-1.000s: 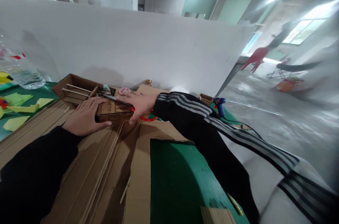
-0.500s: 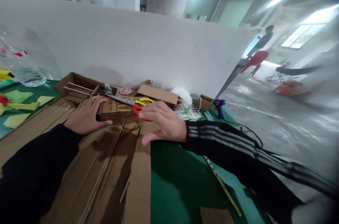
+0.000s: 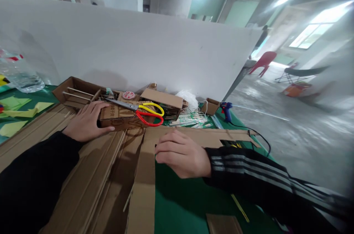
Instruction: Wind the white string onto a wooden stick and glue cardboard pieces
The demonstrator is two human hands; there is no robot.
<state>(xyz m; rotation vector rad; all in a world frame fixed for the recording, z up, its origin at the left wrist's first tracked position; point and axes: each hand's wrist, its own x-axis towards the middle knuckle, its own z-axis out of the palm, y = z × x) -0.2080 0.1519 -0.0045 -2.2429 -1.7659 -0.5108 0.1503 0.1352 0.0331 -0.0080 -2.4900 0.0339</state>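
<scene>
My left hand (image 3: 87,121) rests against the left end of a printed cardboard box (image 3: 118,119), its thumb spread away from the fingers. Scissors (image 3: 135,108) with one yellow and one red handle lie across the box top, blades pointing left. My right hand (image 3: 182,153) is closed, fingers curled, at the inner corner of a cut cardboard frame (image 3: 146,175). The right thumb is hidden, and I cannot tell whether anything is pinched there.
Cardboard sheets (image 3: 91,175) cover the left side of the green table (image 3: 177,204). Behind are a cardboard tray (image 3: 74,95), packaged sticks (image 3: 190,118), white string (image 3: 188,97) and a blue glue gun (image 3: 226,110). A yellow strip (image 3: 240,208) and a cardboard piece (image 3: 224,223) lie in front.
My right hand has moved from over the scissor handles down and right to the cardboard frame, its fingers curling in. The scissor handles now show fully. The left hand stays at the box.
</scene>
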